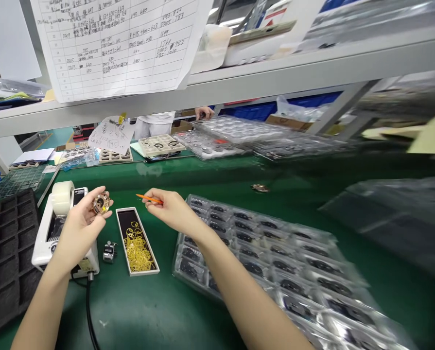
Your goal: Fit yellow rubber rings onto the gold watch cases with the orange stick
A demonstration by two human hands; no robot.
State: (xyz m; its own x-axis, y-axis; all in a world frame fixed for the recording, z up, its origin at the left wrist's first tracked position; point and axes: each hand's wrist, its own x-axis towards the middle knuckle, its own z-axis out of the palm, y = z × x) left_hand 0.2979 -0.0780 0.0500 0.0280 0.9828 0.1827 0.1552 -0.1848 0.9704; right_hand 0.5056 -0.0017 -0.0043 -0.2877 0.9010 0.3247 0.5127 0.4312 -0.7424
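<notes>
My left hand (80, 226) holds up a small round gold-rimmed watch part (101, 203) between thumb and fingers, in front of the white tape dispenser (42, 245). Pinched in my right hand (173, 209) is a thin orange pointed stick (149, 199), its tip toward the left and apart from the watch part. Between and below the hands lies a narrow white-rimmed tray (151, 255) with a heap of thin yellow rings (139, 250). A small metal tally counter (109, 252) stands left of that tray.
Under my right forearm, a clear plastic tray (253, 238) carries dark parts in its pockets. A black compartment tray (9, 253) lies at the left. Another metallic part (260, 187) rests farther back. A shelf (239, 80) crosses above; a person's hand (204, 113) shows beyond.
</notes>
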